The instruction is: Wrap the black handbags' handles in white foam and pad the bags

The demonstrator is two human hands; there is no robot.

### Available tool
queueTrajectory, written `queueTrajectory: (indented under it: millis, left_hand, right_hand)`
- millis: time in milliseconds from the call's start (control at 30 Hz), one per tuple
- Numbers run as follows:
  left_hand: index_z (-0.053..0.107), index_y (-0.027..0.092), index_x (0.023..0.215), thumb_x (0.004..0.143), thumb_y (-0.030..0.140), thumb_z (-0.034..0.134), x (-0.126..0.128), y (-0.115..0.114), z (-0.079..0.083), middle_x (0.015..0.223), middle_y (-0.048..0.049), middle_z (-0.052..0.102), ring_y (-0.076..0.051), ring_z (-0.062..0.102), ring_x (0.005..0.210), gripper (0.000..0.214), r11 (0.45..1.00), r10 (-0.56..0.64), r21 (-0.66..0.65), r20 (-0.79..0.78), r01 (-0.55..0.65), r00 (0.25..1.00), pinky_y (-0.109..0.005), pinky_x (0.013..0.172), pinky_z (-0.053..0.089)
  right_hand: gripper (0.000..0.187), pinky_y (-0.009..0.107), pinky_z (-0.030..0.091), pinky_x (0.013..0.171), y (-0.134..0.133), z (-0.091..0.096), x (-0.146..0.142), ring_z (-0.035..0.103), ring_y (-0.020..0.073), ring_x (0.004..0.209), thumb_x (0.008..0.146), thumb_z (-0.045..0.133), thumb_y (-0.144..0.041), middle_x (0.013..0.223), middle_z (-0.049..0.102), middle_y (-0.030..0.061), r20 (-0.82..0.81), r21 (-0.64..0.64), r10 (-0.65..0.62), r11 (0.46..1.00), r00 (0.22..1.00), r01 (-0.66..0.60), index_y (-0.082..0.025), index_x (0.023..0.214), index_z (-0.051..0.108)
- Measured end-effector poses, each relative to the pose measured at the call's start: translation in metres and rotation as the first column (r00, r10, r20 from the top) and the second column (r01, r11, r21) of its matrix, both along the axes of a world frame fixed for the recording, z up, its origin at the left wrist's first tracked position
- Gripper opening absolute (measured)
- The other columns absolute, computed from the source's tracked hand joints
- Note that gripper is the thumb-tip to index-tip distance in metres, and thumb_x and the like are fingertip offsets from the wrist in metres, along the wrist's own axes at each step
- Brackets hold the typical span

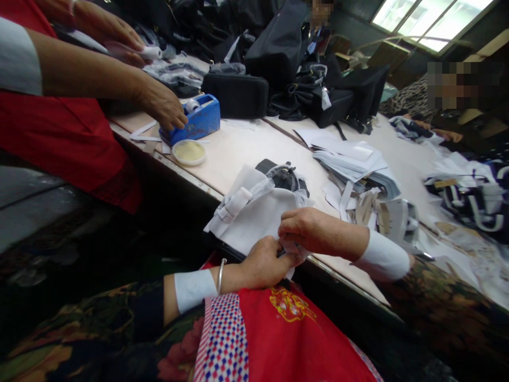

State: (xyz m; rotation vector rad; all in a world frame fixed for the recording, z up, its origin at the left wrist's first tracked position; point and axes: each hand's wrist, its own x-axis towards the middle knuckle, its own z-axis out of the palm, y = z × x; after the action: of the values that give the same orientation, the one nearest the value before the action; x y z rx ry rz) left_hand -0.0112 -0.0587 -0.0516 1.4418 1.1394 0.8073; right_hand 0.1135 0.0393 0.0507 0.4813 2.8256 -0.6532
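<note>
My left hand [265,262] is closed on the near edge of a white fabric piece [258,212] at the table's front edge. My right hand [308,229] pinches the same edge right beside it, fingers curled. The fabric lies over a dark item with a clear plastic part [283,175], and a rolled white bit [236,204] sits on its left side. A silver bangle [221,275] and a white sleeve cuff circle my left wrist.
A person in red at the left rests a hand [165,106] on a blue tape dispenser [196,119]; a small round dish [189,152] sits below it. Black bags [278,53] are piled at the back. Paper stacks [350,164] and strips lie to the right.
</note>
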Motion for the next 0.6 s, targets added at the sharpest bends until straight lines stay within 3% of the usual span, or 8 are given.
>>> queueTrajectory:
  millis: [100, 167, 233, 333, 433, 500, 600]
  left_hand:
    - [0.071, 0.014, 0.081, 0.086, 0.045, 0.06, -0.001, 0.002, -0.002, 0.073, -0.0027, 0.069, -0.016, 0.06, 0.067, 0.033, 0.999, 0.001, -0.033, -0.009, -0.001, 1.0, -0.025, 0.058, 0.042]
    - [0.072, 0.013, 0.08, 0.086, 0.045, 0.059, -0.002, 0.003, -0.004, 0.073, -0.0039, 0.069, -0.017, 0.06, 0.066, 0.035, 0.999, -0.002, -0.036, -0.014, 0.001, 1.0, -0.026, 0.058, 0.043]
    - [0.072, 0.013, 0.078, 0.087, 0.042, 0.058, -0.003, 0.004, -0.005, 0.072, -0.0039, 0.069, -0.016, 0.06, 0.065, 0.034, 1.0, -0.014, -0.024, -0.014, 0.014, 1.0, -0.026, 0.058, 0.042]
    - [0.07, 0.014, 0.07, 0.088, 0.041, 0.056, -0.003, 0.004, -0.008, 0.064, -0.0015, 0.065, -0.014, 0.056, 0.06, 0.035, 0.999, -0.037, -0.035, -0.02, 0.036, 0.999, -0.024, 0.054, 0.039]
    - [0.068, 0.014, 0.069, 0.087, 0.048, 0.057, -0.003, 0.003, -0.007, 0.06, 0.0002, 0.06, -0.012, 0.053, 0.056, 0.04, 0.998, -0.034, -0.047, -0.017, 0.033, 0.999, -0.023, 0.052, 0.036]
    - [0.068, 0.013, 0.072, 0.086, 0.051, 0.058, -0.003, 0.003, -0.005, 0.062, 0.0002, 0.06, -0.012, 0.053, 0.057, 0.041, 0.999, -0.018, -0.047, -0.01, 0.018, 1.0, -0.023, 0.053, 0.036]
    - [0.068, 0.013, 0.076, 0.086, 0.048, 0.059, -0.003, 0.003, -0.002, 0.066, -0.0002, 0.062, -0.013, 0.055, 0.06, 0.037, 0.998, -0.024, -0.051, 0.023, 0.025, 0.999, -0.023, 0.054, 0.037]
  right_hand:
    - [0.019, 0.027, 0.037, 0.06, -0.004, -0.004, -0.001, 0.047, 0.0133, 0.064, 0.086, 0.057, -0.009, 0.07, 0.055, 0.003, -0.017, 0.13, 0.13, 0.983, 0.991, -0.127, -0.014, 0.069, 0.061]
    - [0.015, 0.03, 0.037, 0.064, -0.01, -0.006, 0.002, 0.046, 0.0158, 0.067, 0.088, 0.058, -0.013, 0.072, 0.055, 0.004, -0.036, 0.227, 0.197, 0.957, 0.98, -0.184, -0.015, 0.073, 0.061]
    - [0.014, 0.032, 0.038, 0.068, -0.015, -0.007, 0.007, 0.048, 0.0174, 0.071, 0.09, 0.057, -0.016, 0.075, 0.056, 0.0051, -0.055, 0.242, 0.217, 0.95, 0.975, -0.198, -0.015, 0.077, 0.062]
    - [0.018, 0.029, 0.04, 0.067, -0.018, -0.006, 0.016, 0.052, 0.0152, 0.072, 0.093, 0.054, -0.015, 0.08, 0.058, 0.0059, -0.084, 0.059, 0.1, 0.994, 0.991, -0.095, -0.014, 0.079, 0.065]
    - [0.018, 0.023, 0.042, 0.063, -0.016, -0.005, 0.019, 0.054, 0.0111, 0.069, 0.092, 0.054, -0.011, 0.083, 0.06, 0.0049, -0.071, -0.152, -0.067, 0.987, 0.995, 0.056, -0.013, 0.079, 0.067]
    - [0.015, 0.022, 0.042, 0.062, -0.013, -0.004, 0.015, 0.055, 0.0104, 0.067, 0.088, 0.059, -0.008, 0.08, 0.06, 0.0032, -0.02, -0.174, -0.123, 0.978, 0.992, 0.118, -0.013, 0.078, 0.068]
    - [0.009, 0.024, 0.041, 0.065, -0.01, -0.001, 0.005, 0.056, 0.0126, 0.071, 0.081, 0.065, -0.007, 0.083, 0.062, 0.0044, 0.056, -0.053, -0.143, 0.988, 0.988, 0.145, -0.013, 0.085, 0.07]
